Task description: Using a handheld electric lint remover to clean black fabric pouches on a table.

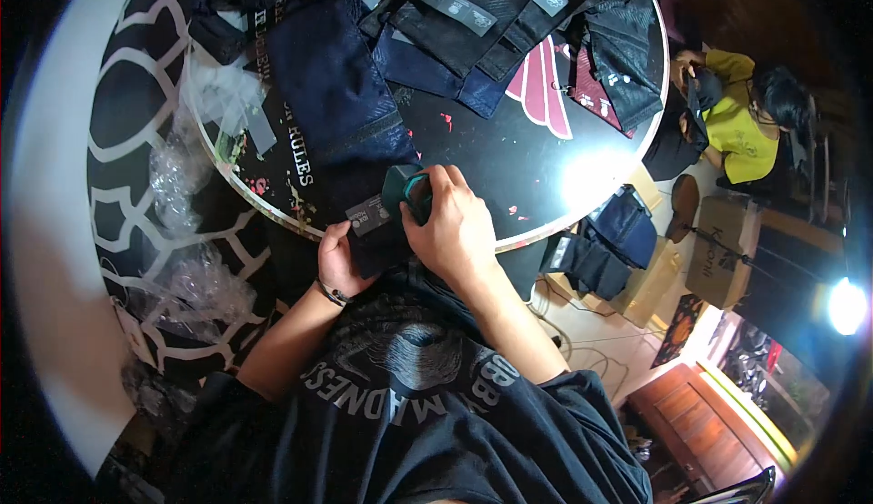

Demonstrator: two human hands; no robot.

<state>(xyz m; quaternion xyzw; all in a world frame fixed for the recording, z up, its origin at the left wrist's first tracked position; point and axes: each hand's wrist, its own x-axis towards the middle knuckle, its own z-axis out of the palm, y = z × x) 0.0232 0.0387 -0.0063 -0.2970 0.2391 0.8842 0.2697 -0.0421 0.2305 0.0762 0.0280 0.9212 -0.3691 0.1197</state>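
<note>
In front of my shirt, my left hand [339,262] grips a dark folded cloth [372,250] by its near edge, thumb on top. A grey printed label [368,215] lies on that cloth and bears writing. My right hand [451,223] is closed around a dark green handheld tool [395,190], whose exact kind I cannot tell. The tool's end meets the cloth beside the label; the fingers hide part of it. Just beyond the tool, a navy cloth piece [327,81] is spread on the round black table [470,156].
Several dark cloth pieces with grey labels [458,9] are heaped at the table's far side. Clear plastic wrapping [204,286] lies at the left. Folded dark cloths [610,248] rest on cardboard at the right. Another person in a yellow shirt [740,132] sits at the upper right, handling dark cloth.
</note>
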